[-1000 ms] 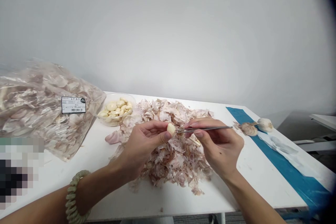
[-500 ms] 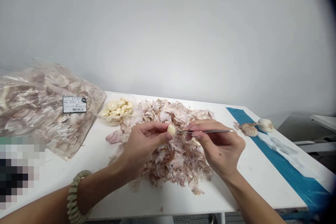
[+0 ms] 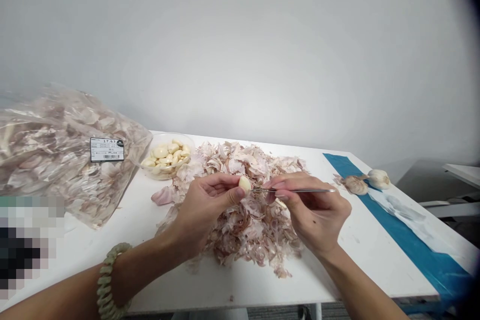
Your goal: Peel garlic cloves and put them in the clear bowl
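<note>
My left hand [image 3: 202, 205] pinches a pale, peeled garlic clove [image 3: 245, 185] between thumb and fingertips. In my right hand [image 3: 313, 207] is a slim metal tool [image 3: 313, 190] that looks like tweezers, held level with its tip pointing left at the clove. The tip is just beside the clove; whether they touch I cannot tell. Both hands are over a big heap of garlic skins [image 3: 255, 232]. At the heap's left edge lies an unpeeled pinkish clove [image 3: 162, 196]. Behind it, a clear plastic bowl [image 3: 165, 176] holds several peeled cloves [image 3: 170, 152].
A labelled clear bag [image 3: 75, 135] stuffed with garlic skins stands at the left. On the right, two garlic bulbs [image 3: 378, 179] lie by a blue strip [image 3: 397, 227] and a crumpled white plastic sheet [image 3: 407, 215]. A grey wall [image 3: 240, 50] rises behind the white table [image 3: 360, 255].
The right end of the metal tool has dipped slightly, and its tip has drawn a little away from the clove. The clove has turned a little in my left fingers.
</note>
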A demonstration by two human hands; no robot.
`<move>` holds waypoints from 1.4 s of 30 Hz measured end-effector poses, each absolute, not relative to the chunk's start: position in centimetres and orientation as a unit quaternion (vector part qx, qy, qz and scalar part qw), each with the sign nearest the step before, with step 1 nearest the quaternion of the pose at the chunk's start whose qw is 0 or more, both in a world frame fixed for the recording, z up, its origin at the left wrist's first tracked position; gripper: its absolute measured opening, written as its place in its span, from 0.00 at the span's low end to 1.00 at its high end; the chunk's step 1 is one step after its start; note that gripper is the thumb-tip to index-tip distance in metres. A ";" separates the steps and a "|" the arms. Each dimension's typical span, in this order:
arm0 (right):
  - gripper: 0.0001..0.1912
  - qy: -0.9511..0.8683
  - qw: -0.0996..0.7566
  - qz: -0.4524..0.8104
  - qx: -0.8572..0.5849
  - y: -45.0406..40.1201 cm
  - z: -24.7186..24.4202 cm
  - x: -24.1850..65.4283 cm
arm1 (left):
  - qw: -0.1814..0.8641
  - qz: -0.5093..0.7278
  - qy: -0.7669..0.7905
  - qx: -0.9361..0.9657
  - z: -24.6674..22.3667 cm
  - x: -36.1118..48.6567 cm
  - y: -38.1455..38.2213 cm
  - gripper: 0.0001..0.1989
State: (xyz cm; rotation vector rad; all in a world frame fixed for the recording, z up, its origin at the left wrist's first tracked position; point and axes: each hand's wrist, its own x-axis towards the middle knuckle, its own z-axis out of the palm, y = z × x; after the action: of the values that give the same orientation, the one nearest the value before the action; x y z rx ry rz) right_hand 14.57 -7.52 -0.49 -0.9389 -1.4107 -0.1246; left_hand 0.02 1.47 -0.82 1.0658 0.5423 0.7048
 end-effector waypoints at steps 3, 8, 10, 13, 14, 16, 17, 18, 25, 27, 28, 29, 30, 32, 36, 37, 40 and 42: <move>0.15 -0.629 0.658 -0.053 -0.411 -7.5 -0.5 14.6 | 0.771 0.320 0.246 0.493 -0.9 0.0 1.6 0.09; 0.15 -0.638 0.651 -0.050 -0.409 -7.5 -0.4 14.6 | 0.768 0.313 0.243 0.503 -0.9 0.1 1.5 0.10; 0.14 -0.641 0.647 -0.051 -0.410 -7.5 -0.4 14.6 | 0.773 0.315 0.250 0.491 -0.8 0.1 1.5 0.12; 0.13 -0.641 0.645 -0.048 -0.414 -7.6 -0.4 14.5 | 0.788 0.311 0.262 0.462 -0.6 0.1 1.5 0.13; 0.13 -0.639 0.646 -0.051 -0.415 -7.6 -0.4 14.6 | 0.794 0.308 0.262 0.453 -0.6 0.1 1.6 0.13; 0.14 -0.633 0.651 -0.063 -0.414 -7.6 -0.5 14.6 | 0.806 0.303 0.253 0.441 -0.5 0.1 1.6 0.12; 0.15 -0.631 0.651 -0.073 -0.414 -7.6 -0.5 14.6 | 0.809 0.303 0.248 0.438 -0.5 0.2 1.6 0.11; 0.15 -0.630 0.651 -0.081 -0.416 -7.6 -0.6 14.7 | 0.812 0.303 0.244 0.436 -0.5 0.2 1.6 0.11; 0.15 -0.637 0.642 -0.088 -0.417 -7.3 -0.4 14.6 | 0.816 0.306 0.240 0.428 -0.6 0.3 1.5 0.11; 0.15 -0.642 0.642 -0.080 -0.412 -7.3 -0.3 14.6 | 0.817 0.300 0.234 0.433 -0.6 0.3 1.5 0.12; 0.16 -0.644 0.641 -0.079 -0.411 -7.3 -0.3 14.5 | 0.817 0.296 0.231 0.436 -0.5 0.3 1.5 0.12; 0.16 -0.645 0.640 -0.079 -0.410 -7.3 -0.3 14.5 | 0.817 0.294 0.231 0.440 -0.5 0.2 1.5 0.12; 0.17 -0.646 0.639 -0.081 -0.409 -7.4 -0.3 14.5 | 0.816 0.292 0.233 0.442 -0.5 0.2 1.5 0.12; 0.16 -0.644 0.640 -0.083 -0.410 -7.5 -0.3 14.5 | 0.814 0.288 0.239 0.444 -0.4 0.2 1.5 0.12; 0.16 -0.642 0.643 -0.073 -0.411 -7.5 -0.5 14.4 | 0.815 0.282 0.240 0.446 -0.5 0.2 1.5 0.12; 0.16 -0.646 0.640 -0.072 -0.409 -7.5 -0.5 14.4 | 0.817 0.281 0.233 0.447 -0.5 0.2 1.6 0.11; 0.17 -0.666 0.626 -0.068 -0.400 -7.5 -0.4 14.4 | 0.825 0.279 0.210 0.445 -0.7 0.2 1.7 0.09; 0.17 -0.680 0.614 -0.055 -0.397 -7.6 -0.3 14.3 | 0.830 0.278 0.204 0.439 -0.7 0.2 1.9 0.09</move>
State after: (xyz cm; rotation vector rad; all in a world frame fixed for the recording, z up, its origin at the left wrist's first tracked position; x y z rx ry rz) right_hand 14.35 -7.56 -0.26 -0.9146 -1.5671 -0.1270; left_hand 0.22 1.86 -0.75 0.9312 0.4331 0.5901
